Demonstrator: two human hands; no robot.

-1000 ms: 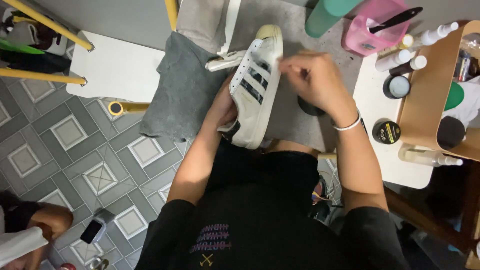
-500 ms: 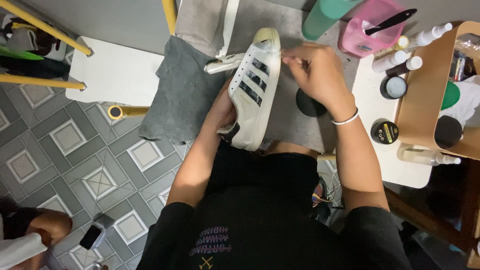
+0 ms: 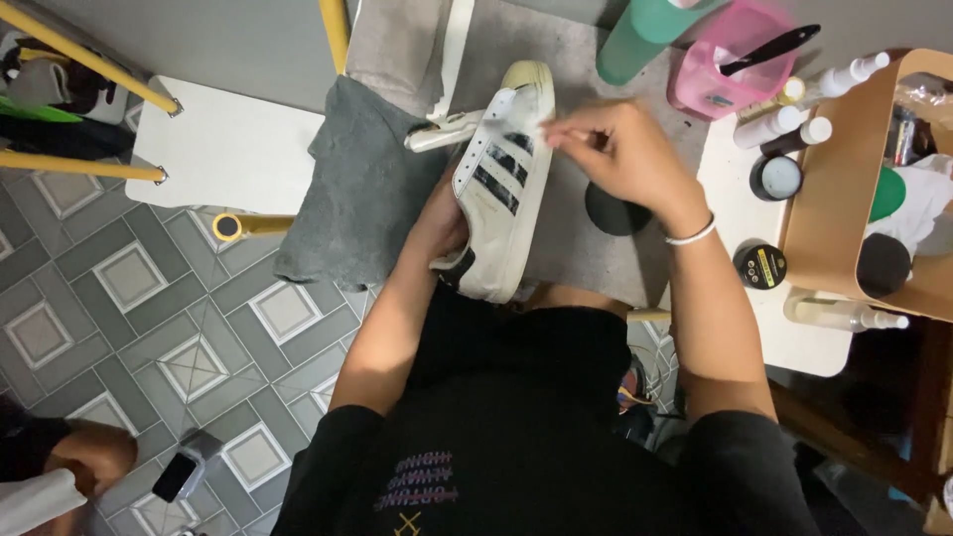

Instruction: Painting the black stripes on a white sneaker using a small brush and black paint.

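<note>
Head view: my left hand [image 3: 442, 223] grips the light, stiff-soled sneaker [image 3: 501, 184] at its heel; right hand [image 3: 620, 159] fingers pinch its side.

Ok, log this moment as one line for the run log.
left hand: inside white sneaker, holding it | right hand: fingertips on sneaker's side near toe | under: grey towel

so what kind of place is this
Probably a small shoe-cleaning workstation: a white sneaker with black stripes lies on a grey cloth, beside white spray bottles and a pink plastic tub holding a black brush.
</note>
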